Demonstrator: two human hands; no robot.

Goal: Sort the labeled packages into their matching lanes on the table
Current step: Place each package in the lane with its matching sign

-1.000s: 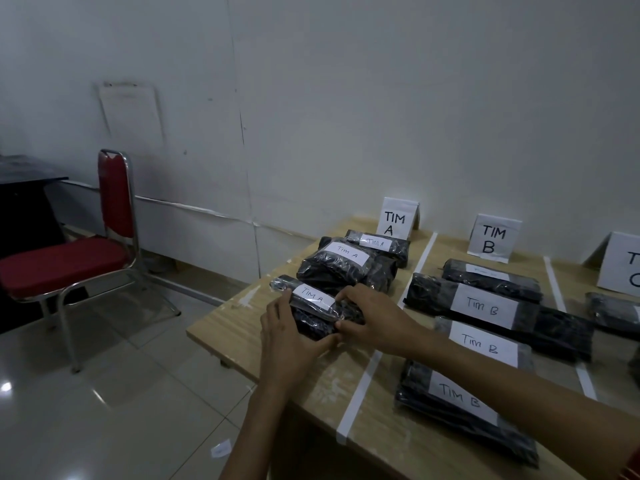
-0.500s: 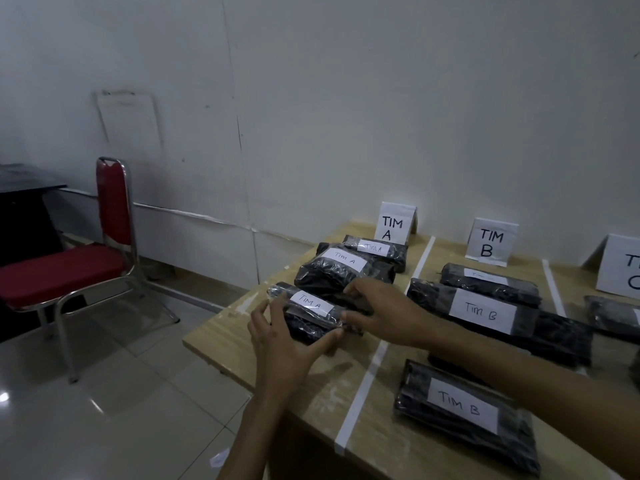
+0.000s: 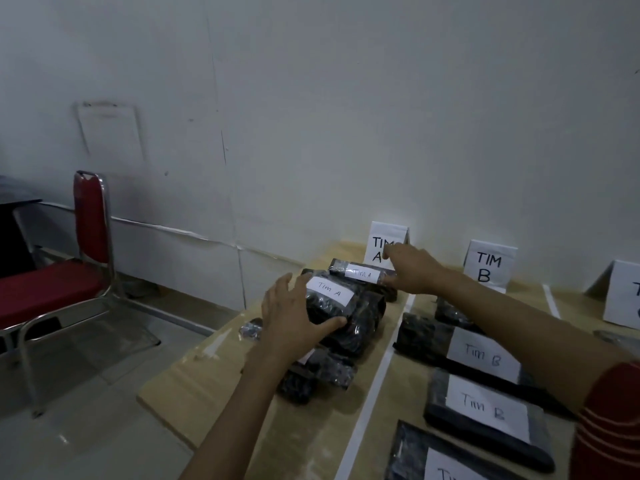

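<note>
Stands at a table [image 3: 194, 393] split into lanes by white tape [image 3: 377, 382]. Clasps the mid pack [image 3: 360, 320] with the left hand [image 3: 294, 317]: thumb hooked along the near edge, fingers spread round the left end, just beside the "TIM A" label. Keeps that pack on the table, second in the row running forward from the A sign [image 3: 384, 244], left of the tape.

Reaches the right hand [image 3: 412, 271] up in front of the A sign, forefinger stretched across the sign's lower face, thumb side touching the right end of the far pack [image 3: 360, 273]. Cannot tell whether that hand pinches the pack or only touches it.

Shows the far pack lying flat directly in front of the A sign, label up. Shows the near pack [image 3: 318, 375] last in the row from the A sign, partly hidden under the left wrist.

Right of the A sign, across the tape: the B sign [image 3: 490, 266], with flat B packs [image 3: 485, 355] laid in a row in front of it. Far left of the A sign, down on the floor: a red chair [image 3: 69, 278].
</note>
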